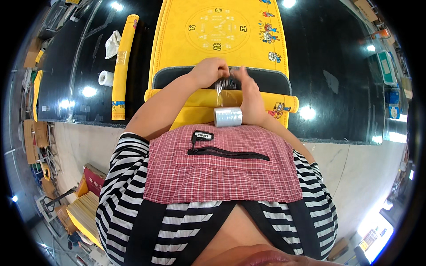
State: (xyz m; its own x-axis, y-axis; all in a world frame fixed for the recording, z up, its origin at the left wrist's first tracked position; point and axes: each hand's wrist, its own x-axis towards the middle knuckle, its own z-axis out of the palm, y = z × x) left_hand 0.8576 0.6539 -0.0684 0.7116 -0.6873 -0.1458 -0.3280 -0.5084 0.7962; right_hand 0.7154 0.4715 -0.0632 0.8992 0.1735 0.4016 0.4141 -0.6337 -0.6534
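Note:
My left hand point(210, 72) is closed in a pinch on a strip of clear tape point(223, 94), which hangs down over a rolled yellow mat point(177, 97). The strip runs toward a tape roll point(229, 117) that lies on its side against my apron. Close by, my right hand point(251, 98) has its fingers stretched upward, slightly blurred, near the strip's upper end; its lower part is beside the roll. The mat's dark underside point(177, 77) shows behind the rolled part. Under it lies a flat yellow printed mat point(177, 40).
On the black table point(328, 53), a taped yellow roll point(123, 66) lies at the left. Beside it are a crumpled white piece point(112, 44) and a small white roll point(105, 78). A yellow box of stacked sheets point(86, 213) stands behind at the lower left.

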